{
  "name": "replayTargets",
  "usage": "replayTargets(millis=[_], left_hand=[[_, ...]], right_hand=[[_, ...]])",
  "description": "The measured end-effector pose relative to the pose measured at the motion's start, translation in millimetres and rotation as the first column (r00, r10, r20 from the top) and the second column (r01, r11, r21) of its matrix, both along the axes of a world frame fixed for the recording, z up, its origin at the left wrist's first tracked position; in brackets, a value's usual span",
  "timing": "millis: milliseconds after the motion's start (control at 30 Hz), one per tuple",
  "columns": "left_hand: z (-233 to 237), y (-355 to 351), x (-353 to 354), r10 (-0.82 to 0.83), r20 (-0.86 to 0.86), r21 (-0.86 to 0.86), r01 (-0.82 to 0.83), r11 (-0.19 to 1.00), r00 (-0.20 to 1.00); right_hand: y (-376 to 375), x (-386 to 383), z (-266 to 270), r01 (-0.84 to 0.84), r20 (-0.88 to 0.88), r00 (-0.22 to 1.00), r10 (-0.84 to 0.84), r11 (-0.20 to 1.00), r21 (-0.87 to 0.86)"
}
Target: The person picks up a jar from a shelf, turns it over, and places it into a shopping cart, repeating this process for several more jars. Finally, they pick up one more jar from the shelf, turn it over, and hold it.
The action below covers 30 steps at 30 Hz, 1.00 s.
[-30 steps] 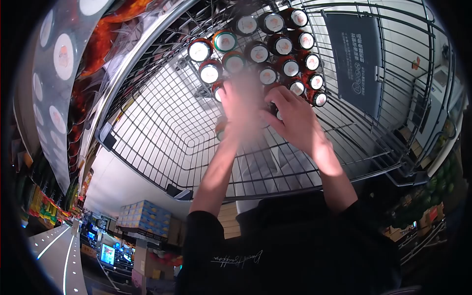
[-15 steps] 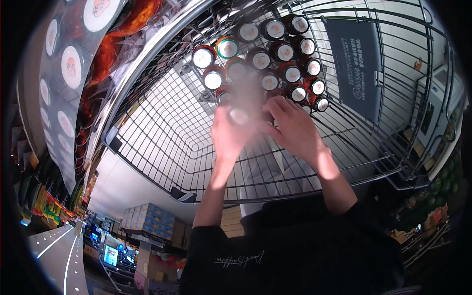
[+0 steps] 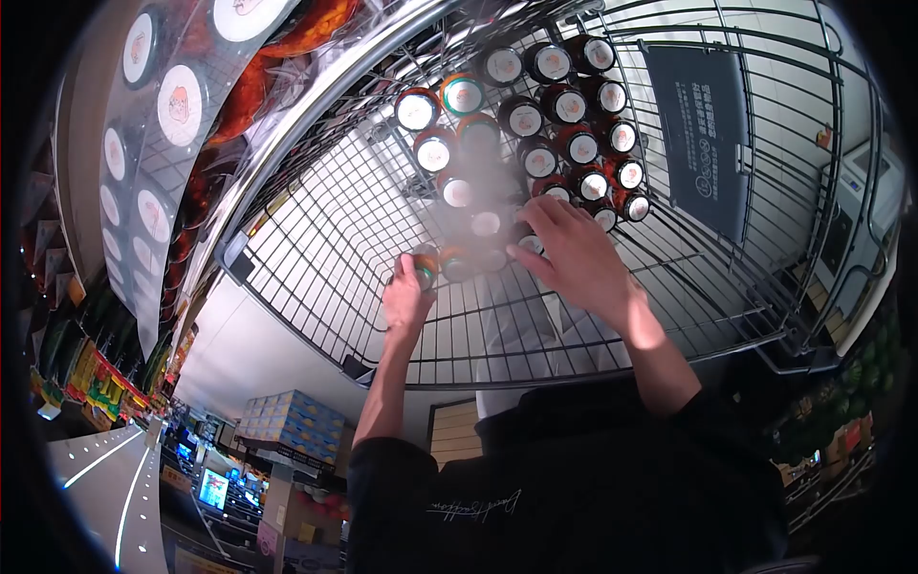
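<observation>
My left hand is closed round a jar with an orange-and-green edge, low in the left half of a wire shopping cart. Another jar, hazy, stands just right of it. My right hand is curled, thumb and fingers on either side of a dark-lidded jar at the near end of a row. Several jars with round white lid labels, such as a black-lidded jar and a green-rimmed jar, stand upright in rows beyond my hands. A whitish blur hides some middle jars.
A dark sign panel is fixed to the cart's right side. At the left, beside the cart rail, stand bagged red goods behind a clear strip with round labels. A stack of blue-and-yellow boxes lies beyond the cart's lower left.
My left hand has moved left and nearer my body, and now holds a jar there. My right hand has barely moved. The view has shifted slightly, so the jars appear a little further right.
</observation>
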<state>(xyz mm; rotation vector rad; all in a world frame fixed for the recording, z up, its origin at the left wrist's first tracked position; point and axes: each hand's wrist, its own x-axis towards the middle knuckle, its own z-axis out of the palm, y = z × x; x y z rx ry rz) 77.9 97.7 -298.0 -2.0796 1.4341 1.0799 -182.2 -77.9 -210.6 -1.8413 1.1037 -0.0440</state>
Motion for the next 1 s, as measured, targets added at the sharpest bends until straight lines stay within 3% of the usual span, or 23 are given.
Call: replayTargets(millis=[100, 367, 433, 467, 500, 567, 633, 767, 900, 967, 1000], left_hand=[[-31.5, 30.0, 9.2, -0.023, -0.022, 0.115, 0.025, 0.993, 1.0], [-2.4, -4.5, 15.4, -0.012, -0.199, 0.034, 0.019, 0.999, 0.98], [5.4, -25.6, 0.1, -0.04, -0.011, 0.014, 0.04, 0.999, 0.999], [16.0, -45.4, -14.0, 0.07, -0.014, -0.077, -0.071, 0.995, 0.997], [19.2, -61.2, -24.1, 0.065, -0.015, -0.075, -0.066, 0.995, 0.998], [16.0, -92.6, -41.5, 0.162, -0.228, -0.392, -0.242, 0.888, 0.96], [3.9, -128.1, -62.1, 0.068, -0.234, -0.604, -0.2, 0.772, 0.97], [-18.2, -176.3, -92.3, -0.021, -0.198, -0.683, -0.123, 0.72, 0.98], [-34.3, -184.8, -105.7, -0.025, -0.021, -0.497, 0.011, 0.868, 0.999], [-42.5, -177.3, -102.5, -0.034, -0.061, -0.615, -0.011, 0.788, 0.998], [-52.8, -173.1, -100.2, -0.044, 0.001, -0.654, 0.034, 0.756, 0.999]], right_hand=[[-4.7, 1.9, 4.5, -0.03, -0.055, 0.998, 0.032, 0.999, 0.028], [-4.8, 3.1, 3.5, -0.052, -0.061, 0.997, 0.05, 0.998, -0.031], [-3.2, 1.2, 0.8, -0.039, -0.058, 0.998, 0.037, 0.999, -0.031], [-1.1, 0.0, -1.9, -0.039, -0.054, 0.998, 0.037, 0.999, -0.03], [0.6, -0.1, -3.6, -0.039, -0.048, 0.998, 0.037, 0.999, -0.028], [1.1, 1.0, -4.8, -0.044, -0.058, 0.997, 0.043, 0.999, -0.022], [2.5, 0.6, -7.7, -0.058, -0.071, 0.996, 0.056, 0.998, -0.019], [0.5, -3.0, -9.7, -0.024, -0.082, 0.996, 0.023, 1.0, -0.01], [-1.2, -5.8, -11.8, -0.016, -0.084, 0.996, 0.014, 1.0, -0.018], [-1.1, -5.0, -10.2, 0.012, -0.05, 0.999, -0.012, 1.0, -0.007], [-4.4, -4.6, -9.9, 0.028, -0.007, 1.0, -0.028, 1.0, -0.009]])
